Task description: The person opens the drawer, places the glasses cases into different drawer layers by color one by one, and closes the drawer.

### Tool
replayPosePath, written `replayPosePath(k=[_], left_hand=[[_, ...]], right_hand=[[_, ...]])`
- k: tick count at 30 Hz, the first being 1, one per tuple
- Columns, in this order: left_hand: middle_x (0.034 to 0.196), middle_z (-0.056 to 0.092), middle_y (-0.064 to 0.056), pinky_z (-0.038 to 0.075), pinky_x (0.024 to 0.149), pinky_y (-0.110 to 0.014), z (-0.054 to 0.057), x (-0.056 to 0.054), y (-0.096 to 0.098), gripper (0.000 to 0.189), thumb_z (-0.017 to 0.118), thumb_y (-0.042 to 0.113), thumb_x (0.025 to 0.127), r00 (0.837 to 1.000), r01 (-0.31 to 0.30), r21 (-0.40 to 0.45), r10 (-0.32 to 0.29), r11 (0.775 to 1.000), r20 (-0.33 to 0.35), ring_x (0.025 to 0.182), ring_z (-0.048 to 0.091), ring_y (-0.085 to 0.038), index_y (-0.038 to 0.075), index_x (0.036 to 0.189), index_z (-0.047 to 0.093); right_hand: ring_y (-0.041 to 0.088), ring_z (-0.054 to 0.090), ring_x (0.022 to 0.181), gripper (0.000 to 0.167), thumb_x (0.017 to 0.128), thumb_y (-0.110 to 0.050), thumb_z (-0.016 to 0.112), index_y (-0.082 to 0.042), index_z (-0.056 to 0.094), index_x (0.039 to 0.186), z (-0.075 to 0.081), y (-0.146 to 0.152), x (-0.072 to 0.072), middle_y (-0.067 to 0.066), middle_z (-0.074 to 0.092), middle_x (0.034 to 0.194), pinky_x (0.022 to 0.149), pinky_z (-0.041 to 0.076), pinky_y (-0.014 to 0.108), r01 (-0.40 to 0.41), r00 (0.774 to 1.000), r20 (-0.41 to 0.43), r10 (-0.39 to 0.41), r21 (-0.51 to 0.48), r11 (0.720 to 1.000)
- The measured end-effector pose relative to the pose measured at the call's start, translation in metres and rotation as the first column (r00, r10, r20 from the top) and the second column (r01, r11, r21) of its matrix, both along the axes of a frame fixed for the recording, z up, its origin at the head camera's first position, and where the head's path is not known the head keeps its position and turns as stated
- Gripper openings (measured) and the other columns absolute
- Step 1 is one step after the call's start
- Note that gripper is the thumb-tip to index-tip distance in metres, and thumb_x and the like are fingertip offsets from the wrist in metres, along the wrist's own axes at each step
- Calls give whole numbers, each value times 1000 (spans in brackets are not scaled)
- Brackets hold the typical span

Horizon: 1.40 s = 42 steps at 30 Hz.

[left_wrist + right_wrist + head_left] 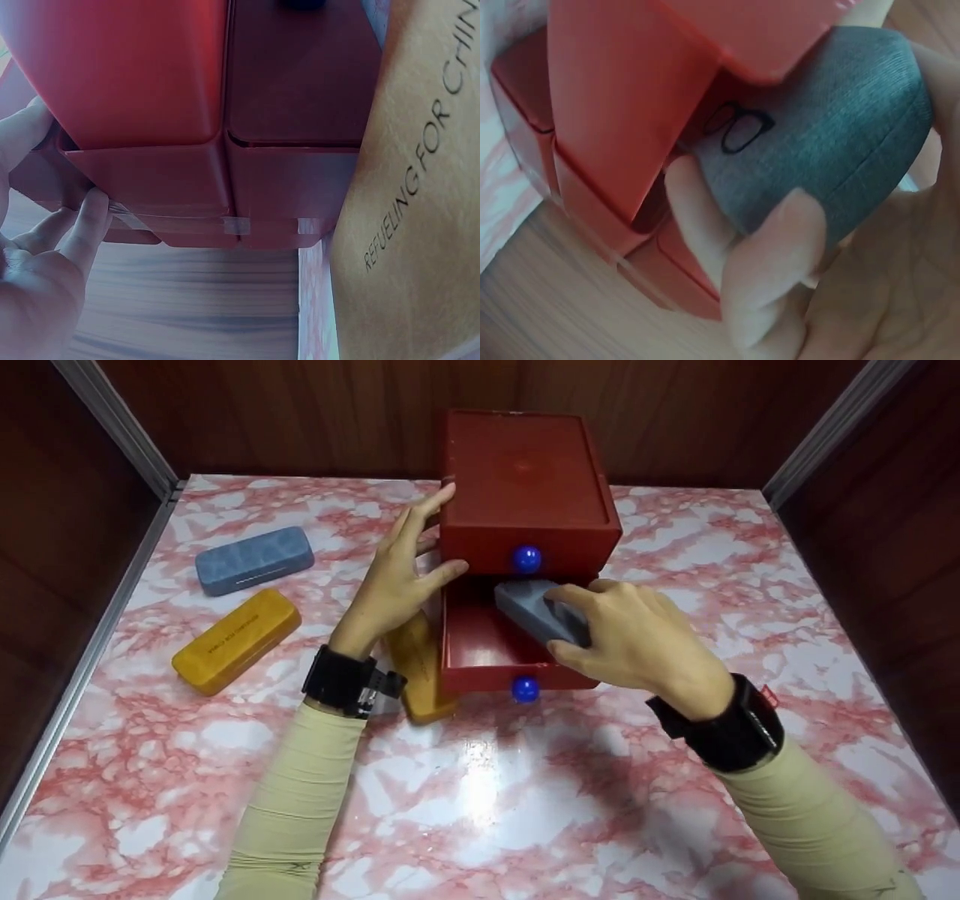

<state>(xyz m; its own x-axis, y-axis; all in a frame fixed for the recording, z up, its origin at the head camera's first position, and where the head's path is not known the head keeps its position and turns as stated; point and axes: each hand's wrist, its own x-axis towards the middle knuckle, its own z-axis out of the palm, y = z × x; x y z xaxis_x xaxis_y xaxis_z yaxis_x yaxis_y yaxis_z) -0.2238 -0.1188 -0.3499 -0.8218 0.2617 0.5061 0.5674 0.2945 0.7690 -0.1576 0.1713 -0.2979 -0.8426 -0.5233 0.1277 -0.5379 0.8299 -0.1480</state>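
Observation:
A red two-drawer box (525, 472) with blue knobs stands in the middle of the table, its lower drawer (480, 649) pulled out. My right hand (637, 637) grips a grey glasses case (536, 607) between thumb and fingers, tilted over the lower drawer and partly inside it. In the right wrist view, the grey case (810, 127) bears a black glasses drawing. My left hand (401, 566) rests against the box's left side with spread, fairly straight fingers. Beneath that wrist lies a mustard glasses case (424, 675), partly covered; its lettering shows in the left wrist view.
To the left on the marbled table (480, 825) lie a blue-grey glasses case (255, 559) and another mustard case (236, 641). Dark wood-grain panels (315, 420) border the table at the back and both sides.

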Motion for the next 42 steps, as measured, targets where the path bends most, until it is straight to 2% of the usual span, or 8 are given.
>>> replayPosePath(k=[9,15,18,23,28,37,39,42], left_hand=[[166,39,-7,46,117,-37,-16,-15,-3,82,80,14,95,999,7,4,-7,1000,-50,150,43,-17,14,165,38],[165,40,-3,47,116,-36,-18,-17,-5,81,79,18,96,997,26,14,-25,1000,-72,149,44,-16,17,165,38],[165,41,-4,47,116,-38,-19,-17,-5,81,79,19,95,997,27,16,-26,1000,-76,149,45,-17,17,165,39],[164,41,-4,47,116,-40,-19,-17,-5,81,79,18,96,997,29,21,-27,999,-79,149,46,-19,16,165,38],[165,40,-7,46,116,-40,-17,-16,-3,81,79,14,95,998,21,15,-20,1000,-60,149,45,-20,12,165,37],[167,37,-9,44,119,-37,3,2,0,79,77,11,97,1000,8,-2,-8,1000,-6,151,42,-16,10,165,36],[167,37,-10,44,119,-37,3,2,0,79,77,11,97,1000,7,-3,-7,1000,-6,152,41,-17,10,165,36],[167,37,-9,44,118,-36,-3,-3,-1,79,77,13,97,1000,-2,-14,2,1000,-13,152,41,-17,11,165,37]], right_hand=[[28,57,64,39,91,-36,75,-11,71,121,-5,-13,-1,9,61,85,57,43,40,97,995,-22,-97,9,995],[34,60,67,35,92,-35,74,-9,69,114,-5,-19,0,14,62,87,58,46,45,164,986,-22,-163,28,986],[40,64,72,38,93,-38,73,-7,67,114,-5,-24,1,18,62,94,60,49,50,207,978,-12,-206,46,977],[51,68,80,48,95,-44,72,-4,65,121,-5,-29,3,25,59,112,66,56,60,262,965,-1,-263,81,962],[53,68,79,50,96,-47,70,-3,64,119,-6,-31,3,27,59,114,66,56,61,291,957,-27,-290,120,949],[52,67,76,58,98,-56,64,-4,60,123,-7,-34,0,27,58,118,65,55,60,342,939,-54,-339,204,917],[52,67,77,59,98,-57,64,-4,60,124,-8,-35,-1,26,56,120,65,55,59,347,937,-45,-346,212,913],[51,67,77,62,98,-58,64,-3,59,125,-10,-36,-1,25,53,121,65,56,59,345,937,-30,-348,229,910]])
